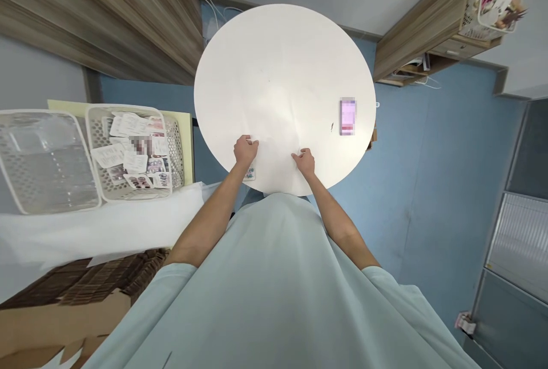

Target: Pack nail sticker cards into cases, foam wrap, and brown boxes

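Observation:
My left hand (245, 151) is over the near left part of the round white table (278, 43), its thumb and fingers pinched together. To its right, my right hand (305, 162) is closed in a similar pinch, fingertips pointing left. Faint creases and a sheen show on the white surface around the fingertips; what the fingers hold, if anything, is too pale to make out. A small clear pack with bluish pieces (250, 173) lies by my left wrist, partly covered by it. A phone (347, 116) with a lit, blurred screen lies on the right side.
A small dark object (331, 127) is beside the phone. At left, a white basket (177, 152) holds carded packs, and another basket (12, 186) holds clear plastic boxes. Flattened cardboard (111, 277) is at lower left. Wooden cabinets (428, 20) flank the table.

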The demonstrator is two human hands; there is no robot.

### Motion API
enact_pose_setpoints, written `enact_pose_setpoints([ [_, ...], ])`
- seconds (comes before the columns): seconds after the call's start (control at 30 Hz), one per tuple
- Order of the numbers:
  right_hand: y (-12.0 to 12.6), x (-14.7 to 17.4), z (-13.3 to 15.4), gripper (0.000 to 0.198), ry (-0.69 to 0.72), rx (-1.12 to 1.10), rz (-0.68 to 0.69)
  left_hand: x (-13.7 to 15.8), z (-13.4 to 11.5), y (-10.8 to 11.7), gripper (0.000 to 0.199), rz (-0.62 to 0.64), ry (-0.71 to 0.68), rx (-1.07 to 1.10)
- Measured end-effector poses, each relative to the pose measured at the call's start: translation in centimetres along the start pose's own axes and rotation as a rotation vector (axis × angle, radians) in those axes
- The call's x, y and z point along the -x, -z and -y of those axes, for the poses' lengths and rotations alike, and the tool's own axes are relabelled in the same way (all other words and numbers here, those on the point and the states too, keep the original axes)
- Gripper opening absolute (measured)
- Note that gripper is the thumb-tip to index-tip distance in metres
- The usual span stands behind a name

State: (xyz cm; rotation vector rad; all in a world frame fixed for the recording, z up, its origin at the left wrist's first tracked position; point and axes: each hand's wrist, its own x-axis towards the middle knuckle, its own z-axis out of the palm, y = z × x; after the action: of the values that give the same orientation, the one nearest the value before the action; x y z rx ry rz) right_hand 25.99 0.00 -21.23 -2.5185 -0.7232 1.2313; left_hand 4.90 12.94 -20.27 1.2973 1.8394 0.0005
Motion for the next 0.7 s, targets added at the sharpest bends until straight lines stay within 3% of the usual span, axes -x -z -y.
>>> enact_pose_setpoints([
  [0.07,-0.9,0.2,0.5,0.018,0.019,0.005,0.004,-0.4,0.7,0.4,0.042,0.039,-0.009,-0.006],
  [0.2,-1.6,0.3,1.3,0.034,0.096,0.004,-0.041,-1.2,1.9,0.8,0.042,0.077,-0.024,-0.014],
  [0.3,-0.8,0.2,1.3,0.038,0.137,-0.052,-0.032,-1.9,2.3,1.1,0.041,0.076,-0.045,-0.009],
  [0.43,1.0,0.1,0.4,0.028,0.184,-0.097,0.019,-2.4,2.5,1.8,0.043,0.109,-0.113,-0.021],
  [0.57,2.4,0.0,-0.8,0.02,0.155,-0.103,-0.039,-1.2,4.6,3.2,0.067,0.218,-0.349,-0.082],
  [0.7,3.3,-0.8,-1.2,0.018,0.15,-0.028,-0.065,1.5,8.7,4.3,0.078,0.294,-0.595,-0.285],
])
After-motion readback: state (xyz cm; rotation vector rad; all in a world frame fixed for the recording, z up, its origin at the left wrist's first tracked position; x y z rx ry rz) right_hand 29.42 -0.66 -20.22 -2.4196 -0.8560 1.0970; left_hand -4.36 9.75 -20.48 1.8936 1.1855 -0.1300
